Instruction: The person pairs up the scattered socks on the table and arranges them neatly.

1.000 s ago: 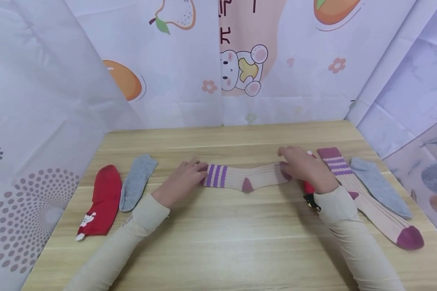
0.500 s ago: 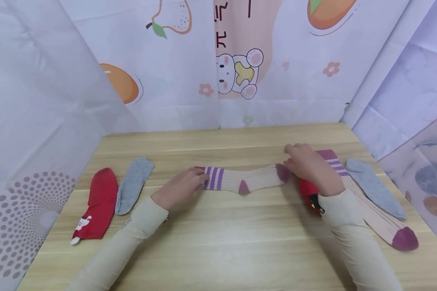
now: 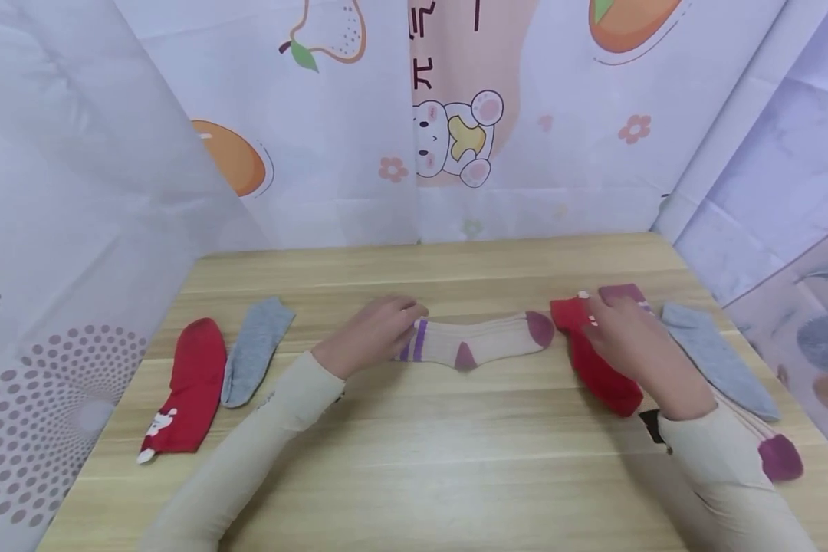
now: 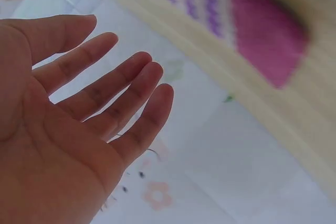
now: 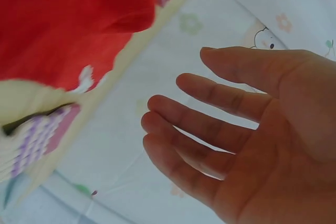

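A cream sock with purple stripes (image 3: pixel 486 339) lies flat across the middle of the table, magenta at heel and toe. My left hand (image 3: pixel 376 331) is over its cuff end in the head view; the left wrist view shows that hand's fingers (image 4: pixel 157 111) spread and holding nothing, apart from the magenta cuff (image 4: pixel 270 32). My right hand (image 3: pixel 638 341) is above the right-hand socks, overlapping a red sock (image 3: pixel 596 376) and hiding much of a second striped sock (image 3: pixel 780 458). Its relaxed fingers (image 5: pixel 199 124) hold nothing, with the red fabric (image 5: pixel 68 24) beside them in the right wrist view.
At the left lie another red sock (image 3: pixel 196 383) with a white animal figure and a grey sock (image 3: pixel 257 353). A second grey sock (image 3: pixel 721 360) lies near the right edge of the table (image 3: pixel 414 475). Printed curtains (image 3: pixel 331 176) enclose the back and sides.
My right hand has left the toe of the middle striped sock and moved right, uncovering more of the red sock. My left hand has shifted slightly right over the cuff.
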{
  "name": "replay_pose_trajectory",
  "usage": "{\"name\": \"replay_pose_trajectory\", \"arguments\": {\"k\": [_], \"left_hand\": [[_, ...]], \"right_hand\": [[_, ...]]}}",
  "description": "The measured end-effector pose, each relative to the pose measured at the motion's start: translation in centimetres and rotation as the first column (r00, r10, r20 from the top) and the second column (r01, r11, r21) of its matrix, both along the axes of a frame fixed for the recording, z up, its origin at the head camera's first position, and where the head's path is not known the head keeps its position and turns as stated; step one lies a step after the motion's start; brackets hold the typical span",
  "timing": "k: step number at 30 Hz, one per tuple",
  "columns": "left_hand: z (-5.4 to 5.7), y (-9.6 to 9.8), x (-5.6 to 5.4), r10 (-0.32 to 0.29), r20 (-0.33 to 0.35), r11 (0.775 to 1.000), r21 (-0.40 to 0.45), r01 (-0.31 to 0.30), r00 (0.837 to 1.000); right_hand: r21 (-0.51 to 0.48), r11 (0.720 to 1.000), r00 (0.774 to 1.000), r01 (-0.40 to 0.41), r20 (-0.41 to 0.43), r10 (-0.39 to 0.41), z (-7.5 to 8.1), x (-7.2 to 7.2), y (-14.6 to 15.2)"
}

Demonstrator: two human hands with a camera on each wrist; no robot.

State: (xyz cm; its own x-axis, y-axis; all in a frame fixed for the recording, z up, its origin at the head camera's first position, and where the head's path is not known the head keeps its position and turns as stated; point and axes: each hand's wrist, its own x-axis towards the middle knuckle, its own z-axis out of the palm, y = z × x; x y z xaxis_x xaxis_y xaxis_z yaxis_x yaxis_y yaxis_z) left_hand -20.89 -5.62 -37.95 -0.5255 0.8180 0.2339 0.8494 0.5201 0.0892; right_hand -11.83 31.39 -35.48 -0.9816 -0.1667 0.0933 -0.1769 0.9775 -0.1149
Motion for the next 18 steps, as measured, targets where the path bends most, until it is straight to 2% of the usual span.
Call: {"name": "replay_pose_trajectory", "arguments": {"k": [4,9,14,18], "left_hand": [[1.1,1.9,0.0,-0.041,-0.02,0.999,0.013,0.042,0.999],[2.2,4.0,0.0,-0.066,-0.028,0.997,0.026,0.066,0.997],[2.8,5.6,-0.2,-0.068,-0.042,0.994,0.079,0.071,0.997],[3.2,7.2,-0.2,-0.11,-0.048,0.987,0.109,0.114,0.993]], "right_hand": [[-0.004,1.0,1.0,-0.008,-0.024,0.008,-0.6,1.7,1.2],[-0.04,0.998,0.999,0.046,-0.01,-0.046,-1.0,3.9,2.9],[-0.097,0.994,0.995,0.056,-0.081,-0.064,-1.3,5.7,5.0],[-0.145,0.986,0.987,0.08,-0.124,-0.098,-1.5,6.6,6.5]]}}
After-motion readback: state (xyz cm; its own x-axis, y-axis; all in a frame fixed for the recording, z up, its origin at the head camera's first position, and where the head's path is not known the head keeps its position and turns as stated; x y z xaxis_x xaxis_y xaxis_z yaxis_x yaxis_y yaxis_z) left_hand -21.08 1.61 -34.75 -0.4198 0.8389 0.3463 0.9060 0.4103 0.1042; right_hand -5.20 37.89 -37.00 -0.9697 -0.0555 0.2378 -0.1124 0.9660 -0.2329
